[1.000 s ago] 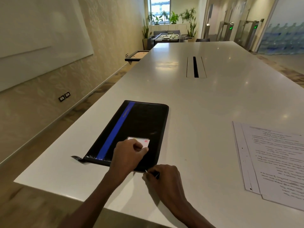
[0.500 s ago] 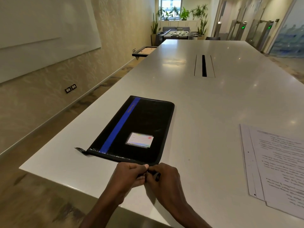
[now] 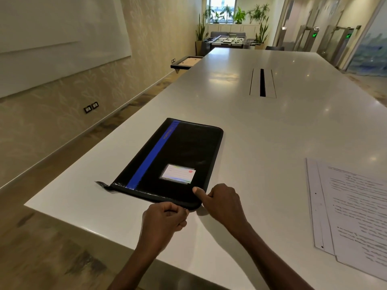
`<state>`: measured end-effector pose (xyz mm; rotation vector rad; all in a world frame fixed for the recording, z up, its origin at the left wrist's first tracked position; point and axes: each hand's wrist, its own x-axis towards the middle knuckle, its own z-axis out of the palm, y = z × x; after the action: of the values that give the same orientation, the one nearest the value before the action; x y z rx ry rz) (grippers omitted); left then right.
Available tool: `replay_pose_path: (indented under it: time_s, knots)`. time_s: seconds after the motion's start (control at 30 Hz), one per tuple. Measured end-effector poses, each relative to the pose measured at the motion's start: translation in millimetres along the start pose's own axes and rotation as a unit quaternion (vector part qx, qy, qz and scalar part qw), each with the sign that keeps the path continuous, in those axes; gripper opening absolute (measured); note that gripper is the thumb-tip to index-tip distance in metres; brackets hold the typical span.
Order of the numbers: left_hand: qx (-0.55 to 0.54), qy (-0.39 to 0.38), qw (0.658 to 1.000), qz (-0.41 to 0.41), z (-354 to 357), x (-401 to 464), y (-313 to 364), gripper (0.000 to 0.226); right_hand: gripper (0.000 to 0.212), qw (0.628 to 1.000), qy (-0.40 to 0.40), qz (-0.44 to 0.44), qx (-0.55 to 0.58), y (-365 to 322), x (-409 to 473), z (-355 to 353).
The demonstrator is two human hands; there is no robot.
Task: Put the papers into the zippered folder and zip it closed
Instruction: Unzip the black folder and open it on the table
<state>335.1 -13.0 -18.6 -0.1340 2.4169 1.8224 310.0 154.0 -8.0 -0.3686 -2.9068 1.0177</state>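
A black zippered folder (image 3: 180,155) with a blue stripe and a small label card lies flat near the table's front left corner. My left hand (image 3: 164,216) has its fingers curled at the folder's near edge, seemingly pinching the zipper pull, which its fingers hide. My right hand (image 3: 222,200) grips the folder's near right corner, thumb lying on top of the cover. A stack of printed papers (image 3: 351,208) lies on the table at the far right, apart from both hands.
The long white table (image 3: 272,126) stretches away, with a cable slot (image 3: 262,82) in its middle. Its front edge and left corner are close to the folder. A zipper tail (image 3: 102,184) sticks out at the folder's near left corner. A wall runs along the left.
My left hand has come off the folder's cover down to its near edge. My right hand has shifted from the zipper pull up onto the folder's near right corner, thumb on top.
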Motion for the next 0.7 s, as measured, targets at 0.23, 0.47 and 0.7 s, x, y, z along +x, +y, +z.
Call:
replay_pose_path:
  time_s: [0.23, 0.47, 0.7]
  knots:
    - [0.168, 0.084, 0.976, 0.109, 1, -4, -2, 0.018, 0.047, 0.986, -0.054, 0.090, 0.126, -5, 17, 16]
    - [0.233, 0.148, 0.954, 0.113, -10, -4, -6, 0.023, 0.043, 0.979, -0.048, 0.095, 0.171, -4, 16, 19]
    - [0.237, 0.197, 0.945, 0.106, -26, -2, -8, 0.023, 0.054, 0.980, -0.034, 0.089, 0.173, -2, 15, 16]
